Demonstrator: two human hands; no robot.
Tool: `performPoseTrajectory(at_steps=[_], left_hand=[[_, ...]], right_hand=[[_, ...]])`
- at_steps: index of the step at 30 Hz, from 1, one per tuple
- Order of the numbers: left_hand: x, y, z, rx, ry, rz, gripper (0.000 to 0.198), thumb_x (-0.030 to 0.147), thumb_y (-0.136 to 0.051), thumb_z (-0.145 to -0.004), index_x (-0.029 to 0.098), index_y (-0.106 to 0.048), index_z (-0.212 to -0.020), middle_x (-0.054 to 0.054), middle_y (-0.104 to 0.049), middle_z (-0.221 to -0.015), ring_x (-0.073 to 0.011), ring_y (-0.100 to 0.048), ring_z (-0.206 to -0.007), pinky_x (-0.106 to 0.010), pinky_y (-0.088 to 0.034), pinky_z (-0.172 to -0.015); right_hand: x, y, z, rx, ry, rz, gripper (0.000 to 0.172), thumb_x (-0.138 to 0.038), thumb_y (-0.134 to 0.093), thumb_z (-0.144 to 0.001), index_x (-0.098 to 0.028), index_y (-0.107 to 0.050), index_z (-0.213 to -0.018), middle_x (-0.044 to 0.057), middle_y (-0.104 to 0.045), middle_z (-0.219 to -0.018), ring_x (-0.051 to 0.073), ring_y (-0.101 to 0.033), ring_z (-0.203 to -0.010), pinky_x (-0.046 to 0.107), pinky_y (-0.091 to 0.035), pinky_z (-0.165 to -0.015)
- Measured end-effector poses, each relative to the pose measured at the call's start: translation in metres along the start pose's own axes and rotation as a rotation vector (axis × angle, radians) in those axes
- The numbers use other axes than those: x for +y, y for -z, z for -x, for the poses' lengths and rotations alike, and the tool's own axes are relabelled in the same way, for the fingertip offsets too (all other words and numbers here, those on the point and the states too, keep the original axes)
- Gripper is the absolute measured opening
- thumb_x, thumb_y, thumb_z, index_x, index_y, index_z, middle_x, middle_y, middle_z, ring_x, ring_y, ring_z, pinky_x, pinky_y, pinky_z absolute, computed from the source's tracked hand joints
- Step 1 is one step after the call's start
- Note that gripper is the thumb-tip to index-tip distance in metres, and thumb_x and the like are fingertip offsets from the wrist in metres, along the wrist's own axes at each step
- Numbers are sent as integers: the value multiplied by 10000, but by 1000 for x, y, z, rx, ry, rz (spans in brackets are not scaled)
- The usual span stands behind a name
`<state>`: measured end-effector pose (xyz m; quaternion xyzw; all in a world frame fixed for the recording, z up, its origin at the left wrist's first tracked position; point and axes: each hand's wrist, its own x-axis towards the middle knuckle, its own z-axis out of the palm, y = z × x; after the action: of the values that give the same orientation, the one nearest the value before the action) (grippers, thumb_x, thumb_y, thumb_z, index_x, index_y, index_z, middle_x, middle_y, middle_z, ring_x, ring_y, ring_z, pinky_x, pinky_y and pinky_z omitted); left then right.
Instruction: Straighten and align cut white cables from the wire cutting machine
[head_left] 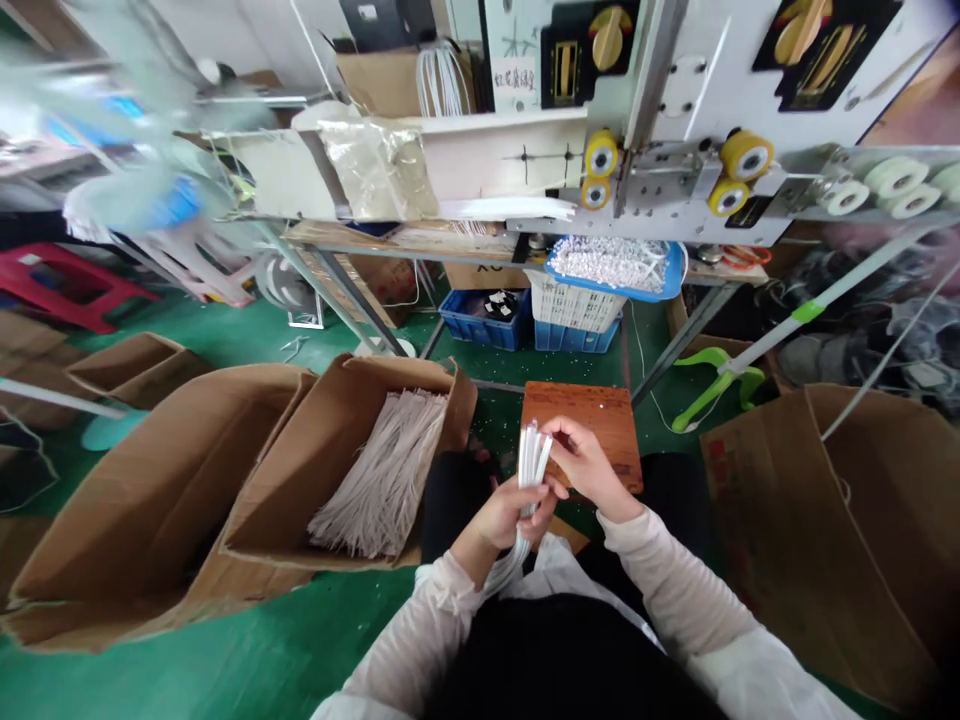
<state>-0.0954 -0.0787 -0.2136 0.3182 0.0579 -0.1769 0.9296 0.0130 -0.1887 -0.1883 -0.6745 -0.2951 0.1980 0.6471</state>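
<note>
head view: near the wooden board (604, 420), left fingers (525, 496) clasp white strips (533, 458) while right fingers (564, 432) pinch tips best kept level.

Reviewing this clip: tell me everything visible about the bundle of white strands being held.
The bundle of white strands is a group of slim, smooth, pale lengths, possibly plastic-coated, gathered side by side. Its upper ends point away from the wearer, slightly fanned and uneven. The left hand grips it below those ends, while the right hand has its fingertips at the upper right edge. Below the grip it bends towards the lap, where the far ends are hidden.
</note>
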Motion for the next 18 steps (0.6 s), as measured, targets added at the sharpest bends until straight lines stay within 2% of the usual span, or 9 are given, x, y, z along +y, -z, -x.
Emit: performPoseTrajectory(at_steps=[4,7,10,13,18], left_hand=[[-6,-3,1,159,-57,-90,421,424,-778,-726,99,-596,-921,84,-377,-466,-33,-232,-333,-170,-162,-322],[-8,-1,5,234,-96,-58,436,482,-761,-742,112,-593,-900,99,-326,-463,-31,-191,-350,-177,-146,-333],[-6,3,11,271,-149,15,440,501,-762,-738,124,-603,-899,109,-278,-466,-29,-140,-367,-177,-129,-344],[-3,4,16,297,-203,79,437,499,-779,-719,139,-617,-905,108,-242,-474,-33,-123,-382,-179,-142,-354],[3,6,24,353,-258,116,414,494,-792,-704,155,-639,-887,97,-196,-494,-51,-162,-408,-199,-231,-386]], right_hand=[[-1,1,-13,27,-24,-37,212,-431,-568,-891,-227,-608,-934,20,-603,-820,143,-551,-675,259,-467,-579],[-10,11,-44,98,-43,-161,339,-478,-591,-865,-234,-581,-1099,60,-624,-976,146,-573,-727,254,-491,-563],[-32,21,-94,174,-21,-333,404,-481,-661,-801,-230,-584,-1109,59,-622,-1059,130,-588,-767,242,-509,-597],[-62,23,-153,220,-30,-543,421,-433,-730,-723,-227,-589,-1061,31,-628,-1043,111,-603,-751,232,-515,-614],[-104,13,-237,365,-64,-738,295,-365,-724,-720,-230,-553,-918,-5,-617,-948,101,-602,-747,223,-520,-641]])
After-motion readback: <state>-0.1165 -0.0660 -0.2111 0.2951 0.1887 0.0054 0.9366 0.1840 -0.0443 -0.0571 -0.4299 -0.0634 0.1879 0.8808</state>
